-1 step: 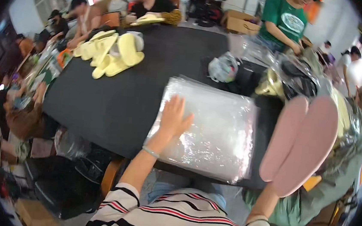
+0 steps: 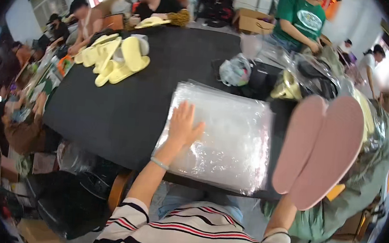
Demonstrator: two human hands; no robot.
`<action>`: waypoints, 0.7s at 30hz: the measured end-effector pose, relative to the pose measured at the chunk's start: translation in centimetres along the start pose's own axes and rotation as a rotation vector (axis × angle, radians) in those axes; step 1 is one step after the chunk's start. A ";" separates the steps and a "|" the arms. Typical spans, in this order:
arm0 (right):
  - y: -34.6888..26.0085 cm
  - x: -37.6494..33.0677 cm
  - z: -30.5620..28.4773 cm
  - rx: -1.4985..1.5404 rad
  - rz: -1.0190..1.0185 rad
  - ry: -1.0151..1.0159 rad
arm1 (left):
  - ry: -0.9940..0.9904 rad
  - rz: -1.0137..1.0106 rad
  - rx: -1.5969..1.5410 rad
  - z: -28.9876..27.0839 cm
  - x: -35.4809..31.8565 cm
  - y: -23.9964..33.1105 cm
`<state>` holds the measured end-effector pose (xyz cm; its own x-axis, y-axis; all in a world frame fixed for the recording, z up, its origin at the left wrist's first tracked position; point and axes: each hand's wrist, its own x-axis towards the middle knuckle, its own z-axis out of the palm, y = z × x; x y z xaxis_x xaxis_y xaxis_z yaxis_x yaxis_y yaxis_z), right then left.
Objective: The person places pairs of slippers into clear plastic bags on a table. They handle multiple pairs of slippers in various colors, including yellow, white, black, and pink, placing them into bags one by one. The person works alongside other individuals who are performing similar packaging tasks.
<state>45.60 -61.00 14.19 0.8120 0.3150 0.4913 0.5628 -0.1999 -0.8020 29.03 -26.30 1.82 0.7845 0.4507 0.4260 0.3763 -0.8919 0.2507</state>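
Observation:
My left hand (image 2: 185,125) lies flat, fingers spread, on a stack of clear plastic bags (image 2: 222,142) at the near edge of the table. A pale bracelet circles that wrist. On the right, a pair of pink slippers (image 2: 328,147) is held up with the soles showing, toe ends away from me. My right hand (image 2: 292,200) grips them at the near end; its fingers are hidden behind the soles.
Several yellow slippers (image 2: 112,58) lie at the table's far left. A small plastic bag (image 2: 236,71) and wrapped dark and yellow footwear (image 2: 318,77) lie at the far right. Across the black table (image 2: 112,109) are co-workers, one in a green shirt (image 2: 300,19). A black chair (image 2: 65,202) stands at my left.
The view has shifted slightly. The pink slippers sit a little further left, with slightly more of the soles facing me. My left hand still rests on the bags.

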 end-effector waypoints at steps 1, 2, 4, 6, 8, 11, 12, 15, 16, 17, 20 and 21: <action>-1.4 -0.9 1.1 0.010 -0.017 -0.049 | -0.018 0.017 0.013 0.0 0.1 0.2; -2.5 -1.5 2.6 0.017 -0.040 -0.123 | -0.032 0.026 0.033 -0.1 0.2 0.1; -3.2 -2.9 6.6 0.047 -0.112 -0.314 | -0.029 0.002 0.099 -0.6 -0.2 -0.7; -4.3 -4.8 9.1 -0.031 -0.123 -0.435 | -0.038 0.021 0.059 0.4 0.3 0.1; -3.3 -6.1 12.3 -0.048 -0.119 -0.519 | -0.017 0.015 0.054 0.1 -0.1 -0.6; -2.4 -7.3 11.6 0.012 -0.068 -0.504 | -0.032 -0.005 0.066 0.5 0.2 -0.6; -2.4 -7.5 10.7 0.050 -0.050 -0.486 | -0.010 -0.005 0.061 0.5 0.1 -0.8; -2.6 -7.8 7.4 0.166 -0.012 -0.398 | 0.017 -0.010 0.033 1.3 0.0 -1.0; -2.6 -7.8 6.5 0.205 -0.006 -0.366 | 0.022 -0.015 0.028 1.3 0.1 -1.1; -2.6 -7.7 5.9 0.235 -0.006 -0.325 | 0.018 -0.016 0.022 1.3 0.1 -1.1; -2.7 -6.3 4.7 0.316 -0.033 -0.171 | 0.011 -0.021 0.027 1.3 -0.2 -0.9; -2.8 -5.5 4.8 0.337 -0.052 -0.117 | 0.007 -0.022 0.038 1.2 -0.2 -1.0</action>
<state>38.82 -57.75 12.11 0.7495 0.4248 0.5078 0.5045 0.1302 -0.8535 29.11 -25.53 0.50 0.7724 0.4703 0.4270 0.4118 -0.8825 0.2270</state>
